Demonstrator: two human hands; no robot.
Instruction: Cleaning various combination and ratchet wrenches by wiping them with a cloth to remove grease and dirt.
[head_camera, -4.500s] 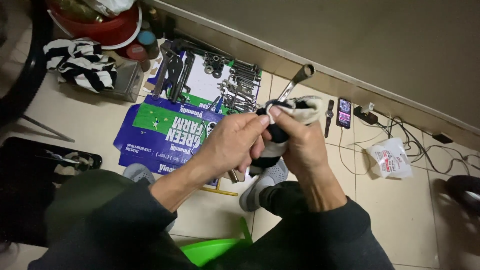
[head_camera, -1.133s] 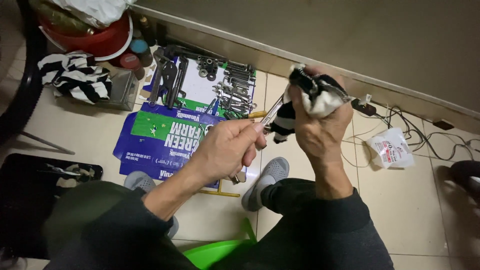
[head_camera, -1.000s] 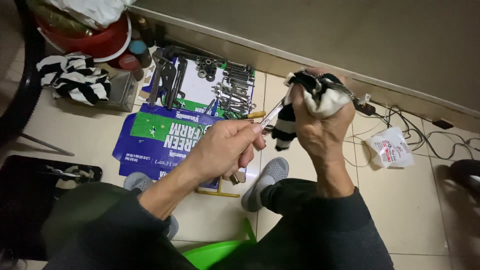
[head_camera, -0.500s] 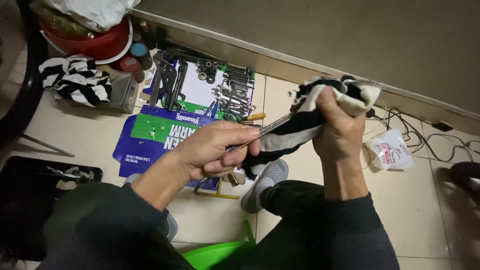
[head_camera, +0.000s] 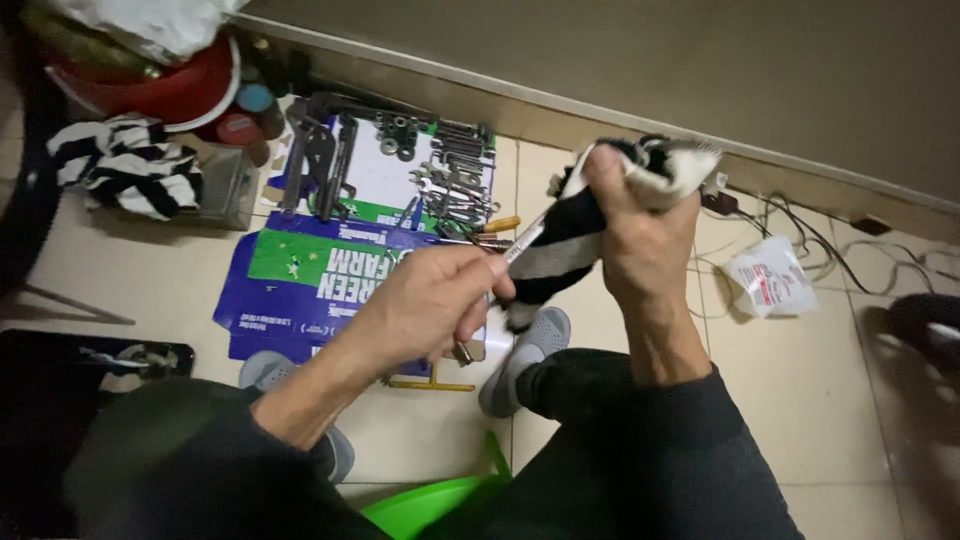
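Above the knees, over the tiled floor (head_camera: 620, 400): left hand (head_camera: 430, 305) sits lower and nearer than a second ago, fist closed around a slim metal tool (head_camera: 522, 240). The tool's far end is buried in the black-and-white rag (head_camera: 570, 235). Right hand (head_camera: 645, 235) clamps the rag, thumb on top, raised before the scattered wrenches (head_camera: 450, 185).

Dim, yellowish indoor light falls from above, leaving soft shadows on the tiled floor (head_camera: 420, 440). The frame's left edge sinks into darkness. Both hands look slightly smeared by motion blur; no glare.
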